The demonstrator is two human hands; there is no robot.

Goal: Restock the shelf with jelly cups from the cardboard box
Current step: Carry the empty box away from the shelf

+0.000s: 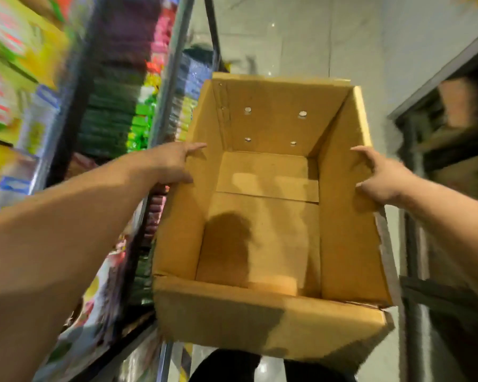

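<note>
An open brown cardboard box (260, 216) fills the middle of the view, held up above the floor. Its inside is bare cardboard, with no jelly cups visible. My left hand (174, 164) grips the box's left wall at the rim, thumb inside and fingers outside. My right hand (381, 175) grips the right wall, its fingers curled over the rim. The shelf (102, 114) with blurred, colourful packets stands to the left of the box.
Grey tiled floor (301, 37) stretches ahead beyond the box. A dark metal rack (447, 133) holding brown boxes stands on the right. The shelf's metal upright (171, 64) runs close by the box's left side. Dark trouser legs (226, 365) show under the box.
</note>
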